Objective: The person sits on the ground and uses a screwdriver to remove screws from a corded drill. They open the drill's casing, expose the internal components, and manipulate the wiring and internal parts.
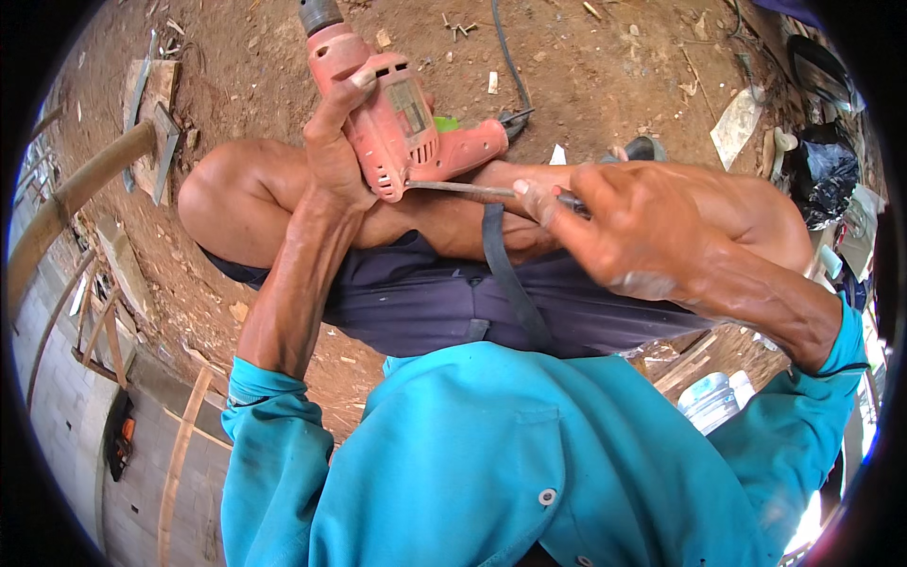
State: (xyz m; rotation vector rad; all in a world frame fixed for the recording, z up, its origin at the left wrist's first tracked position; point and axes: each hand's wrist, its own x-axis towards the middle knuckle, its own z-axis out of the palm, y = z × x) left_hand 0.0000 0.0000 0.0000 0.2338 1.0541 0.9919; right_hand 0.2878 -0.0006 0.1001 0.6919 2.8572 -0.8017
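A faded red power drill [378,132] lies across my bent legs, its grey chuck [319,13] pointing away and its handle [470,151] turned to the right. My left hand [335,142] is wrapped round the drill's body from the left, the thumb along its top. In my closed right hand [624,222] is a screwdriver [463,188] with a long thin shaft and a dark handle, mostly hidden by the fingers. The shaft runs leftward, and its tip meets the rear end of the drill housing. A black cord [511,57] leads away from the drill's handle.
Bare brown earth [605,85] surrounds me, with small scattered wood chips. An adze-like tool with a wooden handle [90,184] rests at the left beside boards. To the right are a black plastic bag [829,161] and clutter. A grey block wall [66,425] stands at lower left.
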